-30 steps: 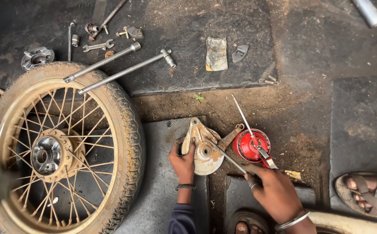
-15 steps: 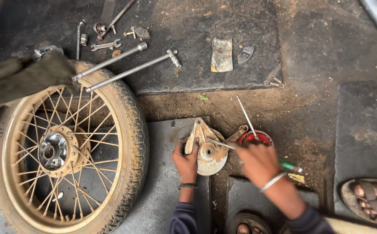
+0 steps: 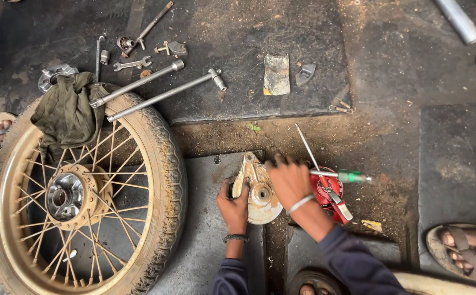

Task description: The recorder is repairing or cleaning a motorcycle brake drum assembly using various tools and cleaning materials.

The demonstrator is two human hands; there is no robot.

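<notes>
Dirt floor [image 3: 391, 136] with stone slabs [image 3: 238, 60] bears a spoked wheel [image 3: 85, 196], long rods [image 3: 161, 93], and seemingly spanners [image 3: 131, 64].

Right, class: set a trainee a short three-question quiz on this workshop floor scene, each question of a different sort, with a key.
1. True or false: the olive rag lies on the spoked wheel.
2. Which hand grips the edge of the brake plate: A left hand, B right hand?
3. Fill in: the screwdriver lying beside the red oil can has a ____ handle.

Key: 1 true; 2 A; 3 green.
</notes>
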